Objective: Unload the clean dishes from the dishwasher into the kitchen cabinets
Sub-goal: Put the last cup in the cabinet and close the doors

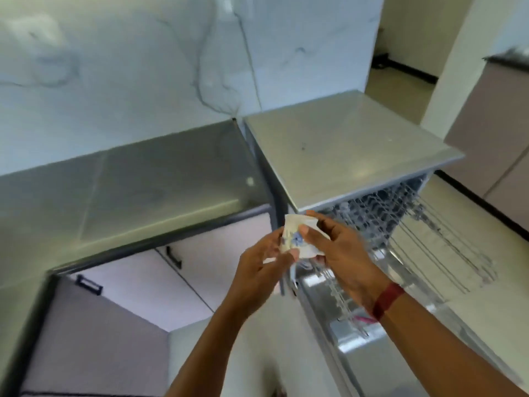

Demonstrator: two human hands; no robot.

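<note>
Near the dishwasher (343, 156), our left hand (257, 267) and right hand (346, 253) are gripping the cup (293, 224). We are advising a steady base hold.

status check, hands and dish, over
Left hand and right hand grip the white cup. Cup held clear of the dishwasher rack. Lower cabinet doors shut.

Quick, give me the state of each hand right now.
Left hand: holds the white cup, fingers curled on it.
Right hand: grips the same cup from the other side.
</note>
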